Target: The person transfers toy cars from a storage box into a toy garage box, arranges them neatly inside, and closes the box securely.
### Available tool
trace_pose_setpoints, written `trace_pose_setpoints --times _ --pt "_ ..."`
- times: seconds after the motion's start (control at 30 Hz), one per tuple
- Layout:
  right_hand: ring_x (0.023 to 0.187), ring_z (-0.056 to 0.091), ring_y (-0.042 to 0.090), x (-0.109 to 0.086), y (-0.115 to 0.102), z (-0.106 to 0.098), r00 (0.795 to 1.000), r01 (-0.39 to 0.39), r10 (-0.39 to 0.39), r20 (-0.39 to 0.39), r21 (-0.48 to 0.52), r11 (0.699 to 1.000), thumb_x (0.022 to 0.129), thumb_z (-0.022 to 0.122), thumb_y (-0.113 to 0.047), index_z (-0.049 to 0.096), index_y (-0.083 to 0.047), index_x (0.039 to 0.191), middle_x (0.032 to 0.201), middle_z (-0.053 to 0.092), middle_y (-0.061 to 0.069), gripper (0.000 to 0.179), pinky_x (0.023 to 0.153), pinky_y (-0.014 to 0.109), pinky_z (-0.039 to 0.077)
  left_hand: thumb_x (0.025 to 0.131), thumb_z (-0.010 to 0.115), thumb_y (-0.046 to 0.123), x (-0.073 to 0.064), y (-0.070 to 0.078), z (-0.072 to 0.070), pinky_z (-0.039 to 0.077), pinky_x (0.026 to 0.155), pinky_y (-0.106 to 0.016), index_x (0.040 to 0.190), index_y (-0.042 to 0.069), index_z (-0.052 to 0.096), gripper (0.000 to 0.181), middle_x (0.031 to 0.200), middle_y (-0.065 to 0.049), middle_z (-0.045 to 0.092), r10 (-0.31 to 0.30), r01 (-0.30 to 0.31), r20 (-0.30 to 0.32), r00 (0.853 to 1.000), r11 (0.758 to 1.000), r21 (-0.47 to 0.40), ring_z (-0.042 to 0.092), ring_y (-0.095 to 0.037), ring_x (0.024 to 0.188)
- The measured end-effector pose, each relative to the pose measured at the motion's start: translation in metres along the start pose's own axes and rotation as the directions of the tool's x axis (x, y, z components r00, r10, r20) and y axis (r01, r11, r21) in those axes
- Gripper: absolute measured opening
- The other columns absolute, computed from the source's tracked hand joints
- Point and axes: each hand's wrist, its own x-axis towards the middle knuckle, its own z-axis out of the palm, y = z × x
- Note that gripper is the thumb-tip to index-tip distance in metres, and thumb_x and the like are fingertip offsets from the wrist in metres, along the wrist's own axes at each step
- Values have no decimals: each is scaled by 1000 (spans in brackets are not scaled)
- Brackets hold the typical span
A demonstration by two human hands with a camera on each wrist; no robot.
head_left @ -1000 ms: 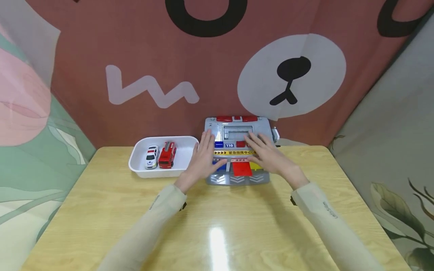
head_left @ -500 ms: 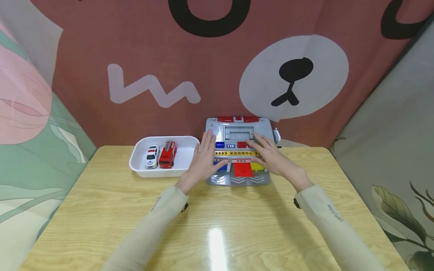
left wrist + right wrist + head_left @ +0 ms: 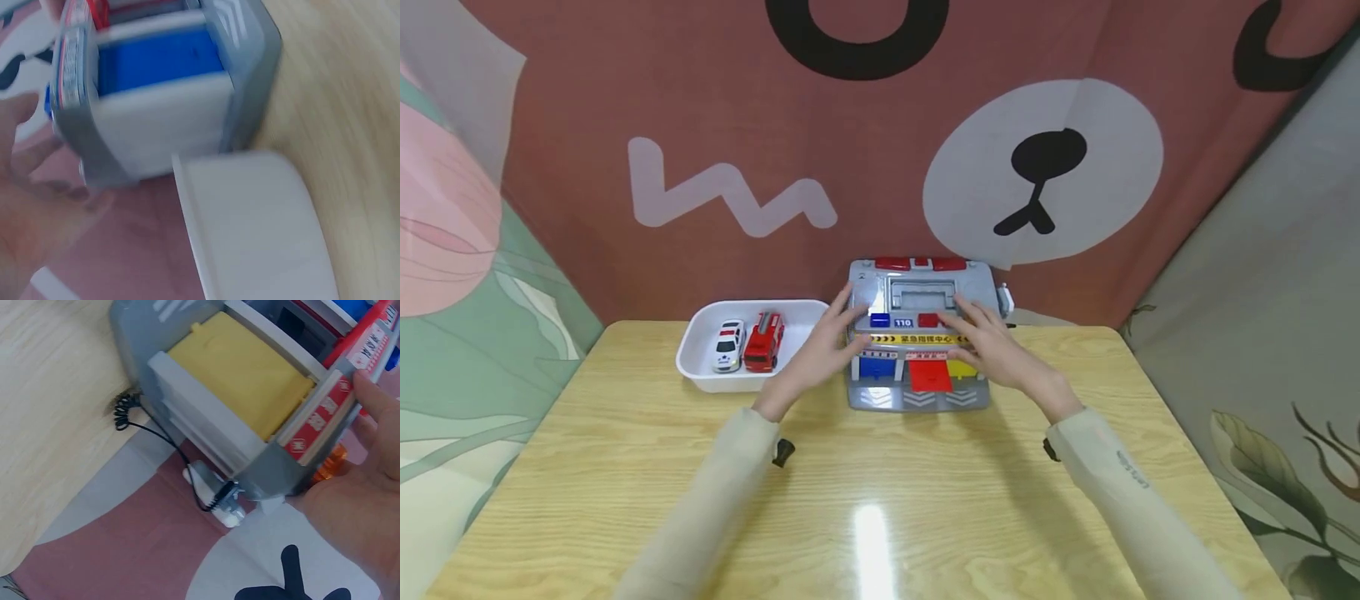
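Observation:
A grey toy rescue-station garage stands at the back of the table against the cloth. Its middle red door is swung outward, while the blue door and the yellow door are closed. My left hand is beside the garage's left side, fingers spread, overlapping its left edge and the tray. Fingers of my right hand lie loosely over the garage's right front; in the right wrist view the thumb is at the sign strip above the doors. Neither hand grips anything.
To the left, a white tray holds a white toy police car and a red toy fire engine. A toy telephone handset with a coiled black cord hangs on the garage's right side. A patterned cloth rises behind the table.
My left hand has moved left, off the garage's front to its left side, uncovering the blue door. The right hand stays over the right front, its fingers shifting slightly. Garage and tray stay put.

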Motion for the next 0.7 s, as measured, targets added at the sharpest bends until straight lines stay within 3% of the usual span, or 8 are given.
trace_pose_setpoints --times 0.1,0.2,0.3,0.4,0.57,0.7 --pt "141 8 46 2 0 0 1000 -3 3 2 3 1000 93 65 -29 34 -16 151 160 8 17 67 104 67 25 96 60 15 -5 -9 -19 28 108 -56 132 0 55 40 153 -19 28 -32 22 -142 989 997 -76 29 -35 139" --pt "141 7 44 3 0 0 1000 -12 12 8 1 1000 93 65 -30 35 -17 151 160 9 16 67 105 67 23 96 58 10 -12 -21 -40 41 98 -51 126 -3 59 32 135 -22 49 -139 112 -215 967 985 -133 50 -36 121" --pt "141 8 44 2 0 0 1000 -6 7 3 -7 1000 93 64 -31 35 -17 151 160 9 17 67 106 67 21 97 55 12 -20 -34 -60 47 88 -46 121 -5 60 30 117 -23 61 -272 250 -216 938 960 -124 60 -36 103" --pt "142 8 43 1 1 1 1000 2 -2 -5 -8 1000 93 64 -32 34 -16 151 159 9 17 67 107 67 18 97 53 14 -25 -50 -76 47 85 -45 118 -7 60 30 108 -24 64 -377 377 -213 901 925 -41 62 -37 97" --pt "142 8 42 0 2 1 1000 -11 11 -8 -1 1000 93 65 -32 35 -17 151 160 9 16 67 107 68 14 95 53 12 -30 -73 -88 47 83 -46 115 -14 58 33 104 -30 62 -498 512 -182 848 858 40 60 -39 93" --pt "143 7 41 1 2 1 1000 -12 12 0 13 1000 93 65 -32 34 -18 151 160 9 15 68 107 68 14 96 55 16 -32 -87 -90 49 76 -42 106 -17 58 35 93 -26 62 -587 596 -106 803 795 114 58 -34 84"
